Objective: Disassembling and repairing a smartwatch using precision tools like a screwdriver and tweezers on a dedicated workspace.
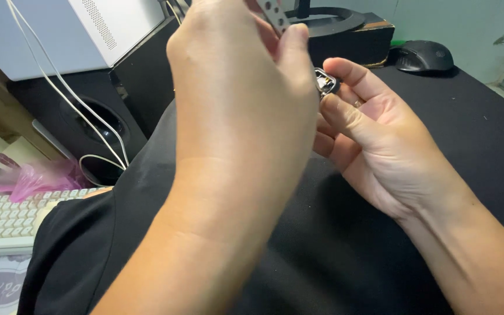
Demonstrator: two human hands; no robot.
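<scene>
Head view: small metal part [325, 81] sits pinched btwn thumb and index of right hand [380, 146], fingers clamped on it, palm up over the black-covered counter [473, 134]. Left hand [240, 99] is raised just at 9 o'clock of the part, nearly touching, its fingers closed on a pale strip w/ dark dots [275, 14] that runs up toward 12 o'clock and out of view. Part's long axis too hidden to tell. Right hand is nearer the part. Black mouse [424, 56] lies at 1 o'clock, well apart.
</scene>
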